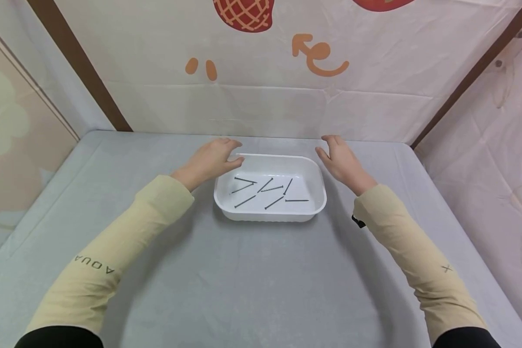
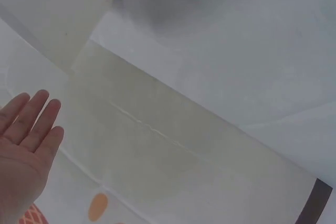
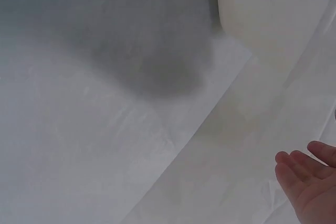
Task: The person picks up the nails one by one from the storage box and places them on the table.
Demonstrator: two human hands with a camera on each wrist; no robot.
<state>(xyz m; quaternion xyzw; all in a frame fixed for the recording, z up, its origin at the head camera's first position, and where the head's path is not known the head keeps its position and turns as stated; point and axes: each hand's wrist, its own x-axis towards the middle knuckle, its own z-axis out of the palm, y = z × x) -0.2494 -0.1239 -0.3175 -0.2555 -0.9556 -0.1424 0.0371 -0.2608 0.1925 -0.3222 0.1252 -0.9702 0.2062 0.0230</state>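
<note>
A white plastic tray [image 1: 269, 217] stands toward the back of the table, with several loose nails [image 1: 297, 200] scattered over its floor at different angles. My left hand [image 1: 210, 162] is beside the tray's left back corner, fingers relaxed and thumb apart; whether it touches the rim I cannot tell. On the other side, my right hand [image 1: 342, 162] hovers apart from the right back corner, holding nothing. The left wrist view shows the left palm [image 2: 23, 150] with extended fingers. In the right wrist view the right hand [image 3: 310, 182] has loosely bent fingers and an empty palm.
A grey-white cloth covers the table [image 1: 261, 285]. Close behind its back edge hangs a printed curtain [image 1: 261, 108], with brown strips at both sides. More printed curtain [image 1: 500, 159] hangs along the right, and a dark band [image 1: 358, 221] shows at the right wrist.
</note>
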